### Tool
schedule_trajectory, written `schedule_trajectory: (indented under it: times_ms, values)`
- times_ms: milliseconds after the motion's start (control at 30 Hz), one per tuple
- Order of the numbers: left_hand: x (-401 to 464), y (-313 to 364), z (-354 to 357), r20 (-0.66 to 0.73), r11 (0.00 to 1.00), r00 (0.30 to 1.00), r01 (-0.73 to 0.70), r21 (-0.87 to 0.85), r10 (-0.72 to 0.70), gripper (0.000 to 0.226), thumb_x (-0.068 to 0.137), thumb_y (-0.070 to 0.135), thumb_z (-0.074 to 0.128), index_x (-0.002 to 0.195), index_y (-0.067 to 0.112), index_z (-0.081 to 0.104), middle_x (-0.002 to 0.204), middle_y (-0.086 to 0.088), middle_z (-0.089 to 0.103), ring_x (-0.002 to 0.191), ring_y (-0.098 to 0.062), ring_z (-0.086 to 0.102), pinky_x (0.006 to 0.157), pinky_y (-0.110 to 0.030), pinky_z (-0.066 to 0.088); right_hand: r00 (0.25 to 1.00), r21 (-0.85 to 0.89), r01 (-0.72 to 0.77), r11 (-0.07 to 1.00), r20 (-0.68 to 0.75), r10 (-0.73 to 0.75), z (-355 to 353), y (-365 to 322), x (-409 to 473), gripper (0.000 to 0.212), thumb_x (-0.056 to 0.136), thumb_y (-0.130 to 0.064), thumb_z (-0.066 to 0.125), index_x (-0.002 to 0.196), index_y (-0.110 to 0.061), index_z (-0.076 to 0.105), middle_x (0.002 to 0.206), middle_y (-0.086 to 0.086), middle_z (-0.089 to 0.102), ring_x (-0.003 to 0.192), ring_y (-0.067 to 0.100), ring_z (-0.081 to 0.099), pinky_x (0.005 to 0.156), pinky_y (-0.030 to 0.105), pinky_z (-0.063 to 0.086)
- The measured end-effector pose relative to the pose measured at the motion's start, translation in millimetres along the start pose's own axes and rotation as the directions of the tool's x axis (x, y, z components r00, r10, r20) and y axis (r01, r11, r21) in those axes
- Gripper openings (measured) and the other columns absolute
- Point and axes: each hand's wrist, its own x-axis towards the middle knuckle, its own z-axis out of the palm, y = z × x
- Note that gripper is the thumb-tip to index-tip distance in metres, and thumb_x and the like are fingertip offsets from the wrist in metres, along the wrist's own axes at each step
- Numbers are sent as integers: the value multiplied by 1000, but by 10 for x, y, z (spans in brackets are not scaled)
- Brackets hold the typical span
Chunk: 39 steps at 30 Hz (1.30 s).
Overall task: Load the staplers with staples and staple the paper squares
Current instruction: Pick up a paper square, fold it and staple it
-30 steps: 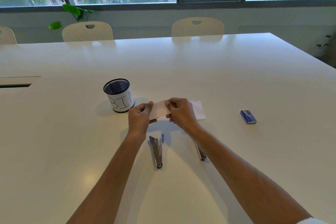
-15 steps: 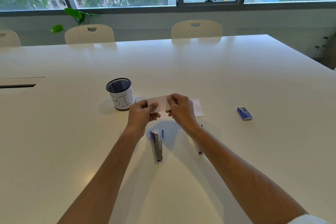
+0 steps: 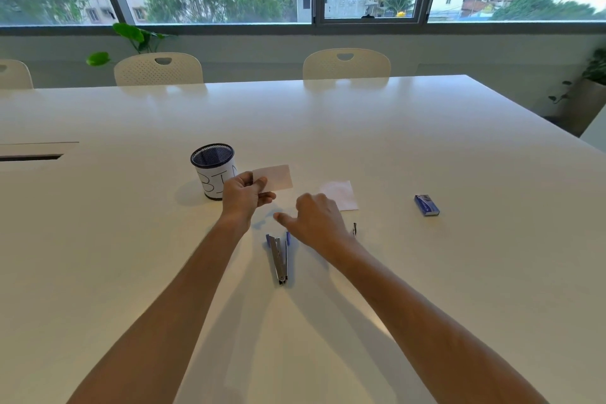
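White table [image 3: 328, 128], blue staple box [image 3: 426, 205], seemingly pale-pink paper [image 3: 277, 176].

Two bare forearms run up from the bottom edge of the head view, one on each side, both uncovered from the elbow region to the wrist. No sleeve shows on either arm here. The left hand [image 3: 244, 197] is bare, with no ring, band or glove to be seen on the fingers or wrist. The right hand [image 3: 319, 223] is likewise bare, its back turned to the camera, knuckles and thumb plainly visible. Neither wrist carries a watch or strap. The nails are too small to make out.
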Motion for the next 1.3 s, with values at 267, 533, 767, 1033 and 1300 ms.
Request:
schedule_trajectory:
  times_ms: [267,533,767,1033,1300]
  values:
    - [-40,-8,-1,-4,1000,1000,2,-18,-2,13,91,2,58,102,0,64,79,-14,65,47,-14,65,50,-20,56,999,-105,-13,994,44,18,92,-158,-177,57,79,-67,59,74,-11,48,73,6,51,67,24,48,61,29,34]
    - [-73,11,-3,-2,1000,1000,-6,-21,6,11,91,1,58,100,2,64,82,-16,65,45,-12,64,50,-20,56,997,-149,-35,988,57,44,220,-235,-254,51,80,-66,59,77,-15,50,88,9,64,82,26,63,60,29,37]
    - [-53,-20,-26,-16,1000,1000,4,-30,-4,11,90,3,60,100,5,65,86,-15,67,48,-14,65,52,-21,57,996,-197,-61,979,53,72,313,-273,-260,49,81,-57,63,95,-10,65,93,9,66,86,28,64,60,27,38]
    - [-44,-70,-48,-12,1000,1000,13,-16,-13,14,91,6,61,103,5,66,90,-16,68,52,-16,66,52,-21,56,995,-223,-75,972,53,89,340,-300,-264,41,85,-49,61,97,-10,66,96,9,67,89,29,65,60,28,40]
    - [-46,-24,-36,-13,1000,1000,5,-17,-5,13,90,4,60,102,3,65,91,-19,67,50,-17,65,53,-22,57,995,-173,-84,981,32,91,304,-257,-246,35,86,-46,58,89,-12,65,92,9,67,88,31,65,62,28,37]
